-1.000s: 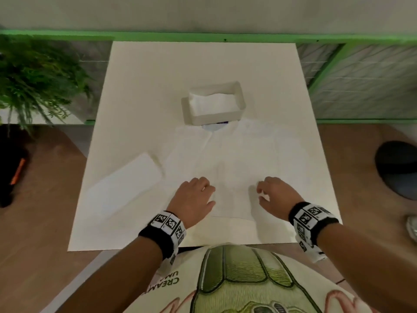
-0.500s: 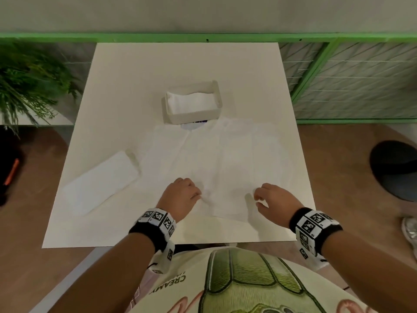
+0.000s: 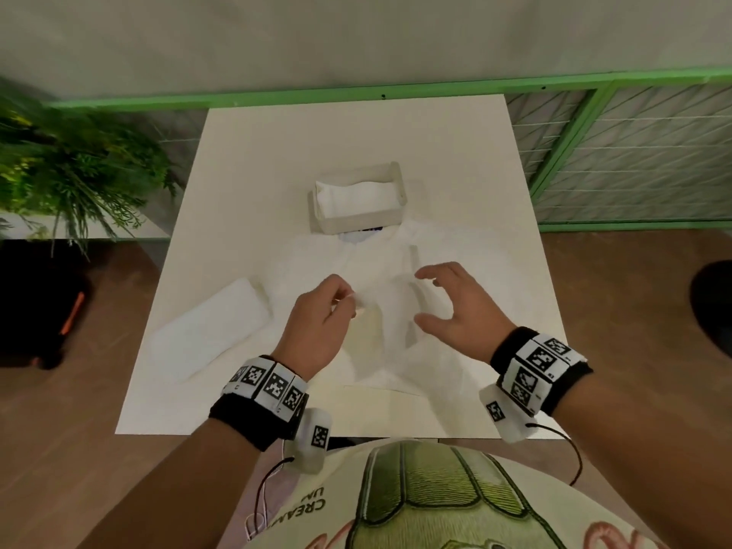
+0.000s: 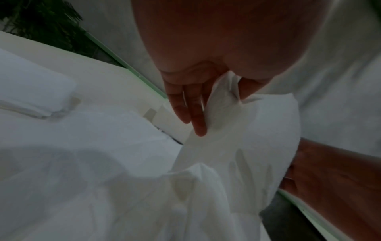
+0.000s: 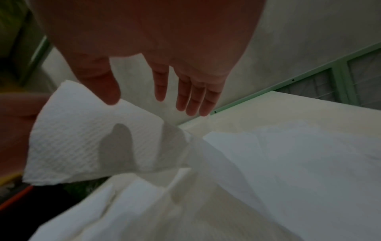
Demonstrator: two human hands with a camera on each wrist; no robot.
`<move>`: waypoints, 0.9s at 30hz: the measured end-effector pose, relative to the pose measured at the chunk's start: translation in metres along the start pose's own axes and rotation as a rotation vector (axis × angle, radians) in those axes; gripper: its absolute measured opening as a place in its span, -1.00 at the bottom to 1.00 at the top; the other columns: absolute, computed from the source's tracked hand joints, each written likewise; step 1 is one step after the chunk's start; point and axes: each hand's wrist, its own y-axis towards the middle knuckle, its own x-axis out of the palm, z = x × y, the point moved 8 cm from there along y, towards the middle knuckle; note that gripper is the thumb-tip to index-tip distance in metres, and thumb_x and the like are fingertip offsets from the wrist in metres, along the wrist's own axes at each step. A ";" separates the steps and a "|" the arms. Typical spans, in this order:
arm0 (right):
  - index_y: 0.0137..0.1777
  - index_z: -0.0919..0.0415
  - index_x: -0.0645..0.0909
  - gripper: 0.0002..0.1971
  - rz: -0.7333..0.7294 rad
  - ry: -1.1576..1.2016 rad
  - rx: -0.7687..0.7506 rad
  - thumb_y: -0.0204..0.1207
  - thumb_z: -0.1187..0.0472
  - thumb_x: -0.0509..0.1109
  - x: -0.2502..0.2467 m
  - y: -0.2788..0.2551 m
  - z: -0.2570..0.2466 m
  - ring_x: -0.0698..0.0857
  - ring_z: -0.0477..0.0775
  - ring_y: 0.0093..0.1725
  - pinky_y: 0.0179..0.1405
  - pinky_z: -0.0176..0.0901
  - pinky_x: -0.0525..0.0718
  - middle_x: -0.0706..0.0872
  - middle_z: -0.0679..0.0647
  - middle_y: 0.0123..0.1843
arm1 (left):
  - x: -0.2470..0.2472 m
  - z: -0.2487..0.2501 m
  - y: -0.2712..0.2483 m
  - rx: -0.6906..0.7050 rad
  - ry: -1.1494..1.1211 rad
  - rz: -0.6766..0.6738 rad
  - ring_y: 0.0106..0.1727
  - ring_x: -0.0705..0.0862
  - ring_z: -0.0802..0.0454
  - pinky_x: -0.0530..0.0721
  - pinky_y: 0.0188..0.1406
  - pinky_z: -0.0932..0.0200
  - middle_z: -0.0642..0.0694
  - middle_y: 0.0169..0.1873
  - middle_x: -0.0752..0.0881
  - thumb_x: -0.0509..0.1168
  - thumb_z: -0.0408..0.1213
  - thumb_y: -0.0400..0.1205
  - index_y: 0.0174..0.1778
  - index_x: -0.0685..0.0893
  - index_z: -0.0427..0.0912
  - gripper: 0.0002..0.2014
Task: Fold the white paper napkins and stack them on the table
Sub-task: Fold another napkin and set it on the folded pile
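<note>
A large white paper napkin [image 3: 396, 271] lies unfolded in the middle of the white table [image 3: 356, 132]. My left hand [image 3: 348, 301] pinches the napkin's near edge between thumb and fingers and holds it lifted off the table; the left wrist view shows that pinched napkin edge [image 4: 224, 104]. My right hand [image 3: 424, 299] hovers just to the right with fingers spread and holds nothing. In the right wrist view the raised napkin flap [image 5: 86, 143] hangs below its straight fingers [image 5: 191, 101]. A folded napkin stack [image 3: 214, 330] lies at the table's left.
A white box [image 3: 396, 215] holding more napkins stands behind the spread napkin, mid-table. A green railing [image 3: 317, 97] runs behind the table, a leafy plant [image 3: 67, 172] stands at the left, and a dark round object [image 3: 713, 307] sits on the floor at the right.
Both hands rested curled on the napkin's near edge. Now my left hand has lifted that edge up and forward, and my right hand has opened and risen off the napkin.
</note>
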 end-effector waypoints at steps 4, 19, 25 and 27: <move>0.45 -0.02 0.53 -0.41 0.054 0.176 -0.067 0.55 -0.34 0.19 -0.012 0.004 -0.040 0.53 -0.15 0.39 0.34 -0.20 0.48 0.56 -0.16 0.38 | -0.032 0.019 -0.005 -0.022 -0.038 0.093 -0.24 0.83 0.09 0.59 -0.22 0.10 0.13 -0.50 0.57 0.24 -0.31 0.74 -0.17 0.57 -0.10 -0.84; -0.05 0.08 0.75 -0.95 -0.241 -0.037 -0.086 0.58 0.23 0.45 0.038 0.047 -0.158 0.64 -0.14 -0.31 -0.17 -0.22 0.61 0.74 -0.11 -0.29 | -0.135 0.057 -0.028 0.282 0.278 0.136 -0.36 0.61 0.01 0.59 -0.32 -0.03 0.01 -0.45 0.60 0.14 -0.02 0.67 -0.14 0.58 -0.06 -0.78; -0.19 0.54 0.42 -0.52 -0.384 0.304 0.079 0.50 0.06 0.47 0.069 0.060 -0.195 0.41 0.14 -0.28 -0.22 -0.02 0.36 0.46 0.17 -0.27 | -0.201 0.037 -0.049 0.405 0.275 0.511 0.20 0.53 0.04 0.50 0.27 0.15 -0.08 0.19 0.52 0.23 0.00 0.74 0.43 0.49 -0.26 -0.54; -0.16 0.56 0.43 -0.49 -0.360 0.394 0.109 0.47 0.03 0.47 0.076 0.065 -0.206 0.40 0.17 -0.23 -0.13 0.02 0.33 0.47 0.17 -0.23 | -0.211 0.037 -0.062 0.519 0.309 0.574 0.21 0.52 0.00 0.49 0.28 0.14 -0.10 0.18 0.51 0.29 0.01 0.72 0.32 0.55 -0.34 -0.53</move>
